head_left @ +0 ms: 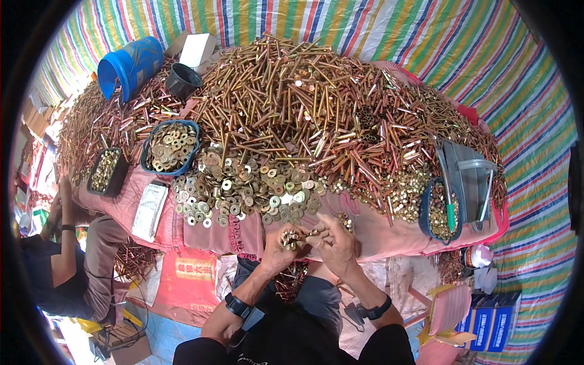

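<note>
My left hand point(280, 248) is closed round a bundle of brass-coloured metal rods point(291, 238), seen end-on with nut-like ends. Close beside it, my right hand point(336, 244) pinches a small brass-coloured metal piece point(314, 233) between thumb and fingers; its exact kind is too small to tell. Both hands are over the near edge of a pink cloth point(389, 234). Just beyond them lies a spread of flat round washers point(249, 185). Farther back rises a large heap of brass-coloured metal rods point(280, 91), some of them hollow at the end.
A blue basin of washers point(171, 146), a dark tray of nuts point(105, 172) and a silvery package point(149, 211) stand left. Loose nuts point(406, 193), a basin of nuts point(441, 216) and a grey dustpan-like scoop point(468, 176) lie right. A blue bucket point(137, 67) rests far left. Another person point(67, 267) sits left.
</note>
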`<state>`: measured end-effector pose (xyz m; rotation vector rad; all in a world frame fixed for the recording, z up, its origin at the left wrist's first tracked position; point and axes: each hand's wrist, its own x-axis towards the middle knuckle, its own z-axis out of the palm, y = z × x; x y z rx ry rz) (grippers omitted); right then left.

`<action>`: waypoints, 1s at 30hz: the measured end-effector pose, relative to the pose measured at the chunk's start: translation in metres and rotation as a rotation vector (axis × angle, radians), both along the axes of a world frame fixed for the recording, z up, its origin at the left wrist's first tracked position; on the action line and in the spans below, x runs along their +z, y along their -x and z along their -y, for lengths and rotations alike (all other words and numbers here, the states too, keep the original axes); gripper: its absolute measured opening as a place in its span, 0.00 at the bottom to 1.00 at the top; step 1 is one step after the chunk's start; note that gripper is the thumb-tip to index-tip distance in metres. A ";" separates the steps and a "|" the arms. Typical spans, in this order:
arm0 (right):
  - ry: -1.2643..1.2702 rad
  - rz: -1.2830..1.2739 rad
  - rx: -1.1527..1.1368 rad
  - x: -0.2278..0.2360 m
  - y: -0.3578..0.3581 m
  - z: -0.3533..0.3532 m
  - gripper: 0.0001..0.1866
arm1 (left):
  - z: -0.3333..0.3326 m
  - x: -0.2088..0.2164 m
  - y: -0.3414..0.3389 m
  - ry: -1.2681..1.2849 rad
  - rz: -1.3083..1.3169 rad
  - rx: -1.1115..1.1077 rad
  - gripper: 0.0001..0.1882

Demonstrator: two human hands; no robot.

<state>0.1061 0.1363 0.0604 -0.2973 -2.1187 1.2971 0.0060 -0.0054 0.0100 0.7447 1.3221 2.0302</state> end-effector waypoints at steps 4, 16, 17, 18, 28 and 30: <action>-0.239 0.021 0.035 0.008 0.000 -0.007 0.16 | -0.002 -0.005 0.001 -0.047 -0.009 -0.013 0.06; -0.058 0.199 0.029 0.020 -0.001 -0.004 0.17 | 0.000 -0.002 0.001 0.009 -0.006 -0.004 0.09; -0.034 0.213 0.015 0.021 -0.001 -0.004 0.17 | -0.001 -0.002 0.002 0.006 0.005 -0.007 0.09; -0.112 0.181 0.029 0.021 -0.001 -0.005 0.17 | -0.001 -0.002 0.001 -0.002 0.015 -0.008 0.10; -0.187 0.146 0.020 0.011 -0.004 -0.002 0.14 | 0.002 -0.003 0.003 -0.089 0.125 -0.101 0.09; -0.029 0.109 0.014 0.006 -0.001 -0.007 0.14 | 0.002 -0.002 0.002 0.008 0.086 -0.048 0.09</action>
